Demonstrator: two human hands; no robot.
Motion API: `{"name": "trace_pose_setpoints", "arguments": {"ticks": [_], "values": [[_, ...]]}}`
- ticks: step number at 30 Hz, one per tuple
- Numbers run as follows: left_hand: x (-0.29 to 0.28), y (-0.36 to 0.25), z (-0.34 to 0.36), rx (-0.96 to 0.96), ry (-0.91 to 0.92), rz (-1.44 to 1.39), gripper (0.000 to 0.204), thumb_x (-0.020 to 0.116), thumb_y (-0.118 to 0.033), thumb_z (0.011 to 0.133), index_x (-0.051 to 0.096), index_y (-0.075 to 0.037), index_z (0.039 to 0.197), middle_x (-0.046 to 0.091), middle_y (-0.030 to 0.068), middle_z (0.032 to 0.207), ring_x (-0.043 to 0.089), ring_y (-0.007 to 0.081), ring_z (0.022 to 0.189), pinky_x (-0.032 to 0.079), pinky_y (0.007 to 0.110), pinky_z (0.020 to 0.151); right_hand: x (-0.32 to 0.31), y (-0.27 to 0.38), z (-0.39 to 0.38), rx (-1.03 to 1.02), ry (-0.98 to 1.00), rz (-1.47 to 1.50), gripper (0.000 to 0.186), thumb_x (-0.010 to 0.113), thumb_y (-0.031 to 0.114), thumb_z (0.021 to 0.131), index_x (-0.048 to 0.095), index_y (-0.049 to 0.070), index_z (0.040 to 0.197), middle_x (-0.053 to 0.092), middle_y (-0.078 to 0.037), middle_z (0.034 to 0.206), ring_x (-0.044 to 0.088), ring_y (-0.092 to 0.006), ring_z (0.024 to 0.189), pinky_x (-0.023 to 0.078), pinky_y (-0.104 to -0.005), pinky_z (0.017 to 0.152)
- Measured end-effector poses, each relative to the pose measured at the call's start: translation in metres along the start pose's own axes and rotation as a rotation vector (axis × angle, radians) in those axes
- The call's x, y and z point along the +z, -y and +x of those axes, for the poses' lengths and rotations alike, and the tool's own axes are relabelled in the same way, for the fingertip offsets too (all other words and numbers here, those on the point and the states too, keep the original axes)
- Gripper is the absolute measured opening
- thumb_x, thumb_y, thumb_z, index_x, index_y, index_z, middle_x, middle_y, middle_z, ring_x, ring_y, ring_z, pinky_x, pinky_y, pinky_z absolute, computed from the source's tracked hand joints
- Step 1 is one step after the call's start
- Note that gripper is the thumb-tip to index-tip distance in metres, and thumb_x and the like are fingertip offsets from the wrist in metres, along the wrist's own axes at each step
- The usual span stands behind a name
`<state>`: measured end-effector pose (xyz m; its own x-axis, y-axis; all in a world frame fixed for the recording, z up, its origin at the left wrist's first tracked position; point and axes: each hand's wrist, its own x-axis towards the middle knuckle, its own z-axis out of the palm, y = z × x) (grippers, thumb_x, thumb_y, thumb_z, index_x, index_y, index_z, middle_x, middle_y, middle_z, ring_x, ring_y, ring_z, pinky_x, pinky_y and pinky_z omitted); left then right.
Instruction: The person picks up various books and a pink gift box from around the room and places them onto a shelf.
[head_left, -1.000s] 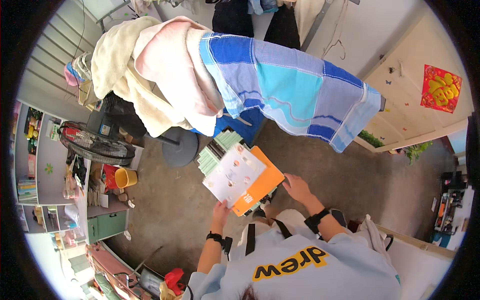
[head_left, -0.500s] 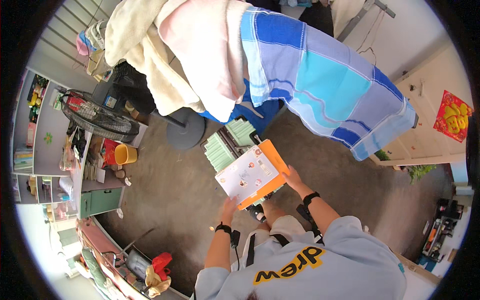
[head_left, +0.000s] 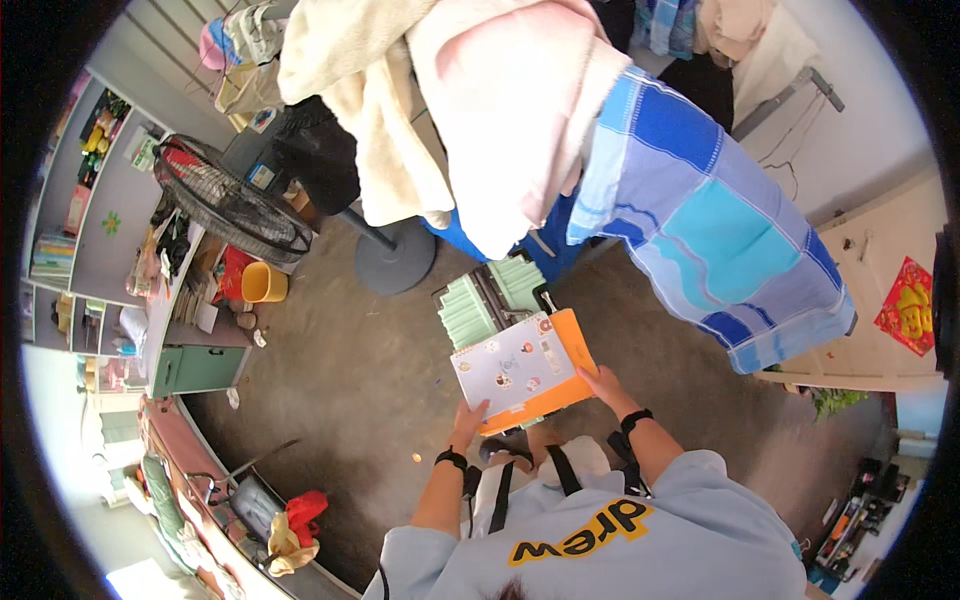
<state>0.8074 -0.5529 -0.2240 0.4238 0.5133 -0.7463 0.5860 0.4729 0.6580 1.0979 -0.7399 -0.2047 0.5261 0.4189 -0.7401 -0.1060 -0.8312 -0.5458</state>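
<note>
I hold a pale sticker-dotted spiral notebook (head_left: 497, 372) on top of an orange folder or book (head_left: 577, 350), the two stacked together. My left hand (head_left: 469, 418) grips the near left corner, its thumb lying on the notebook. The folder's right edge is in my right hand (head_left: 605, 387); the fingers underneath are hidden. Just beyond and partly under the stack is a light green ribbed object with dark frame bars (head_left: 470, 312), perhaps a folding crate or stool. Whether the stack touches it I cannot tell.
Ahead hang a cream blanket, a pink blanket (head_left: 510, 100) and a blue checked cloth (head_left: 720, 230). A fan (head_left: 235, 200), a yellow bin (head_left: 264, 283) and a desk with shelves stand left. A cabinet with a red decoration (head_left: 908, 306) is at the right.
The view has shifted, so the room sits further right. My left thumb now lies further over the notebook; both hands still hold the stack.
</note>
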Motion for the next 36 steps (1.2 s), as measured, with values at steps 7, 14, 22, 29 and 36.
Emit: {"name": "trace_pose_setpoints", "arguments": {"ticks": [7, 14, 22, 29, 36], "values": [[-0.03, -0.034, -0.05, 0.214, 0.031, 0.074, 0.047, 0.062, -0.02, 0.084, 0.044, 0.002, 0.121, 0.056, 0.0114, 0.111, 0.052, 0.0176, 0.101, 0.042, 0.032, 0.087, 0.013, 0.034, -0.058, 0.006, 0.054, 0.17, 0.054, 0.064, 0.043, 0.079, 0.056, -0.006, 0.101, 0.062, -0.012, 0.089, 0.059, -0.017, 0.08, 0.046, -0.0302, 0.065], [-0.104, -0.048, -0.112, 0.147, 0.221, -0.092, 0.047, 0.064, -0.015, 0.081, 0.043, 0.005, 0.118, 0.056, 0.0117, 0.11, 0.054, 0.0181, 0.098, 0.045, 0.032, 0.083, 0.081, 0.01, -0.106, -0.137, -0.111, 0.241, 0.049, 0.068, 0.041, 0.076, 0.061, -0.004, 0.095, 0.063, -0.009, 0.081, 0.06, -0.0188, 0.068, 0.047, -0.0327, 0.061], [-0.259, 0.044, -0.162, 0.19, 0.117, -0.253, 0.037, 0.065, -0.014, 0.08, 0.051, 0.003, 0.11, 0.061, 0.0094, 0.101, 0.058, 0.0159, 0.088, 0.049, 0.03, 0.075, 0.21, 0.096, -0.187, -0.279, 0.08, 0.037, 0.043, 0.065, 0.036, 0.08, 0.061, -0.005, 0.093, 0.064, -0.011, 0.08, 0.061, -0.0159, 0.07, 0.047, -0.0318, 0.06], [-0.373, 0.132, -0.271, 0.381, -0.336, -0.593, 0.039, 0.065, -0.01, 0.08, 0.048, 0.002, 0.114, 0.06, 0.0084, 0.104, 0.056, 0.0152, 0.095, 0.046, 0.03, 0.082, 0.359, 0.204, -0.198, -0.474, 0.493, -0.224, 0.048, 0.065, 0.041, 0.079, 0.058, -0.003, 0.097, 0.064, -0.01, 0.082, 0.061, -0.0157, 0.066, 0.048, -0.0295, 0.057], [-0.415, 0.151, -0.353, 0.527, -0.845, -0.961, 0.039, 0.062, -0.007, 0.081, 0.044, 0.001, 0.115, 0.057, 0.0089, 0.105, 0.054, 0.0157, 0.095, 0.044, 0.029, 0.084, 0.487, 0.325, -0.227, -0.857, 0.653, -0.394, 0.046, 0.067, 0.039, 0.078, 0.059, -0.003, 0.096, 0.064, -0.012, 0.089, 0.06, -0.0174, 0.081, 0.047, -0.0304, 0.071]]}}
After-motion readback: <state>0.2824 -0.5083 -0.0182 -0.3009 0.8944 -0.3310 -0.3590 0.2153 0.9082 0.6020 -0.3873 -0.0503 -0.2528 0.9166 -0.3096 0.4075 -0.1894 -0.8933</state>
